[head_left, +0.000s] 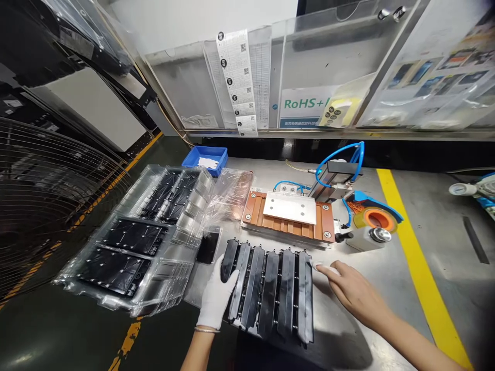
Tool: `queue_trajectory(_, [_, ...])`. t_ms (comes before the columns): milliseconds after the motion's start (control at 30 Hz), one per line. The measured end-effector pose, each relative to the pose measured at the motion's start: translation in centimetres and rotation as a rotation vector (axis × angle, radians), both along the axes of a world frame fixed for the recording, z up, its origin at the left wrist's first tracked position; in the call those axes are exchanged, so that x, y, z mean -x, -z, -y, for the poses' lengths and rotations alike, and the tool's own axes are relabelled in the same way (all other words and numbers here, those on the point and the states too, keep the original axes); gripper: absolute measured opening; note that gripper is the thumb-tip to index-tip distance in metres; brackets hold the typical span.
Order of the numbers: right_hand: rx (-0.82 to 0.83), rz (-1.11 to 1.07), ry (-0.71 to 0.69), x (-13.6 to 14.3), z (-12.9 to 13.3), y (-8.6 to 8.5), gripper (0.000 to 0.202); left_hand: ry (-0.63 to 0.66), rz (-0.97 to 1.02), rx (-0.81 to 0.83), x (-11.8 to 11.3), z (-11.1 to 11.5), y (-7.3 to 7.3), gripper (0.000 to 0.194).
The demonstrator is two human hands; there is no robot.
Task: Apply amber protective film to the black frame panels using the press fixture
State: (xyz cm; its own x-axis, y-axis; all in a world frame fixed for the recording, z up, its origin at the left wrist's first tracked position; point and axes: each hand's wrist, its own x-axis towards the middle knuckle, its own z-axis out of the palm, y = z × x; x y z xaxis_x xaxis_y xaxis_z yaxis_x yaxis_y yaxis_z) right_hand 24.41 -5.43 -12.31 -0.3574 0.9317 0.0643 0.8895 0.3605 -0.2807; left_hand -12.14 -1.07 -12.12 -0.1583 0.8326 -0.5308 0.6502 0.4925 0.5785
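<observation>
Several long black plastic strips [267, 293] lie side by side at the table's front edge, small pegs showing along their sides. My left hand [217, 296], in a white glove, grips the leftmost strip [229, 260] with the thumb over its top and the fingers at its outer edge. Bare and pinched closed, my right hand [350, 288] holds a small white cloth [323, 267] close to the upper end of the rightmost strip [305, 296]. Whether the cloth touches that strip is hard to make out.
Behind the strips stands a copper-coloured fixture [255, 208] with a white plate and blue air hoses. A silver bottle [369, 239] and orange tape roll [375, 219] sit right of it. Leftward are a phone [209, 246], clear trays [170, 268] of black parts, a blue bin [222, 159] and a fan [46, 196].
</observation>
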Motion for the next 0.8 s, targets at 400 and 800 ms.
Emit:
queue_trajectory(400, [0.083, -0.056, 0.032, 0.9, 2.9, 1.5, 0.04, 0.009, 0.091, 0.018, -1.6, -0.1, -1.2, 0.068])
queue_trajectory(800, [0.038, -0.021, 0.098, 2.2, 3.3, 0.5, 0.036, 0.056, 0.302, 0.003, -2.8, 0.4, -1.5, 0.056])
